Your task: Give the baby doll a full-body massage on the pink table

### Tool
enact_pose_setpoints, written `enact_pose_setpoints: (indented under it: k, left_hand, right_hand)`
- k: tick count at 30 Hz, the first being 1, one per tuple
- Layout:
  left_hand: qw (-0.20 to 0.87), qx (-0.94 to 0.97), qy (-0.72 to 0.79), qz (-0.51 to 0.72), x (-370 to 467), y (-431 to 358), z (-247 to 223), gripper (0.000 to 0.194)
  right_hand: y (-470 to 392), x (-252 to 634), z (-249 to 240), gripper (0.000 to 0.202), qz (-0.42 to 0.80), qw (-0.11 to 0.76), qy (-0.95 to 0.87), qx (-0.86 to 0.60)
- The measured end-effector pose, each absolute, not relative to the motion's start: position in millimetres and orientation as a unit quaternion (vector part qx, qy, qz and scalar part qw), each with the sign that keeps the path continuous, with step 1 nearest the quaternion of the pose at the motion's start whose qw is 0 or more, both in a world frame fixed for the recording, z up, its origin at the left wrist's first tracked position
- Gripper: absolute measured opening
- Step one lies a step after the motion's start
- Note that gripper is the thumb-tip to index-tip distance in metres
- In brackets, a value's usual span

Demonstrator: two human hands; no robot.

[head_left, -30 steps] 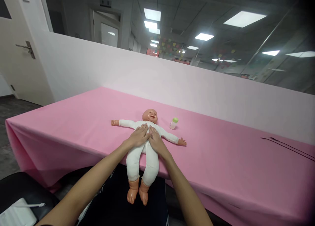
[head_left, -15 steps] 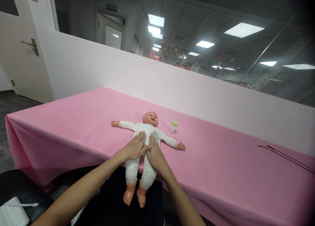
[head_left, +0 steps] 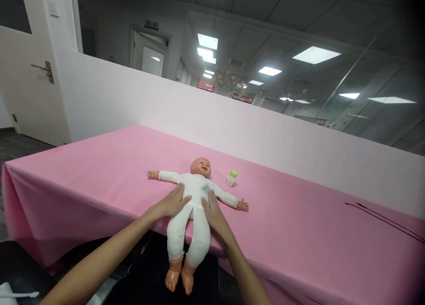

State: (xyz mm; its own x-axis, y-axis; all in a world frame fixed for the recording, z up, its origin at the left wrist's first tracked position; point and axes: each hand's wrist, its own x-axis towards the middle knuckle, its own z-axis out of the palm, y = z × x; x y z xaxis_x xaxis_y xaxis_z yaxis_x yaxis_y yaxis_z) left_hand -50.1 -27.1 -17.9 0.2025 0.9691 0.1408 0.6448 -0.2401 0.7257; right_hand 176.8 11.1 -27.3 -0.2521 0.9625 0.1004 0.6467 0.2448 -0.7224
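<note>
A baby doll (head_left: 195, 187) in a white suit lies on its back on the pink-covered table (head_left: 285, 216), arms spread and legs hanging over the front edge. My left hand (head_left: 173, 201) rests against one side of its waist, thumb apart from the fingers. On the other side of the waist lies my right hand (head_left: 213, 210), its thumb also spread on the white cloth. The doll's belly shows between both hands. Beside its head stands a small bottle (head_left: 231, 178) with a green cap.
Thin black cords (head_left: 385, 218) lie at the table's right. A white wall with a window above runs behind the table. At the left are a door (head_left: 36, 75) and a black seat (head_left: 20, 265) with a white object on it.
My hands have moved apart, from the middle of the doll's belly out to its two sides. The whole view has shifted slightly, so the table appears lower.
</note>
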Motion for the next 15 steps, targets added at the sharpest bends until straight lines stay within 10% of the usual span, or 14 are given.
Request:
enact_pose_setpoints:
  k: [6,15]
  left_hand:
    - [0.136,0.789,0.522,0.294,-15,-30,-18,0.081]
    - [0.223,0.720,0.585,0.300,-36,1,5,0.077]
  right_hand:
    - [-18,160,-17,0.080,0.212,0.236,-0.826,-0.465]
    - [50,190,-11,0.079,0.213,0.318,-0.769,-0.513]
